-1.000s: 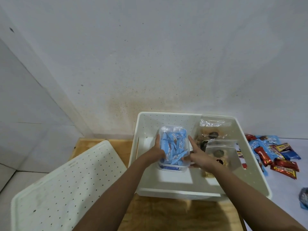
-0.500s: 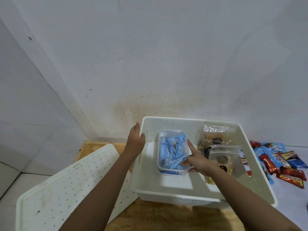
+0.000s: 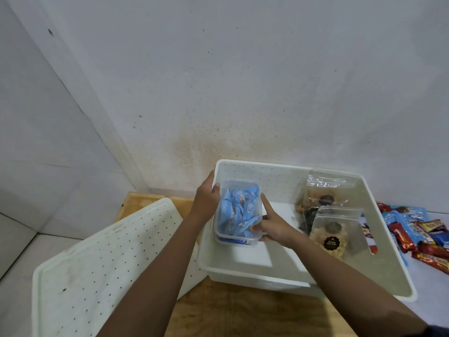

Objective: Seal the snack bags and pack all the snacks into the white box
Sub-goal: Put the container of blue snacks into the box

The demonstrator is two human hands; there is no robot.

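White box, lid off, right of centre, holding a clear tub of blue-wrapped snacks at left and two upright zip bags at right.

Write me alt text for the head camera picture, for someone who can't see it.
Two bare hands, left hand and right hand, hold a clear tub of blue-wrapped snacks at the left side of an open white box. Two clear snack bags stand at the box's right, its dotted lid lies to the left, and loose wrapped snacks lie outside on the right.
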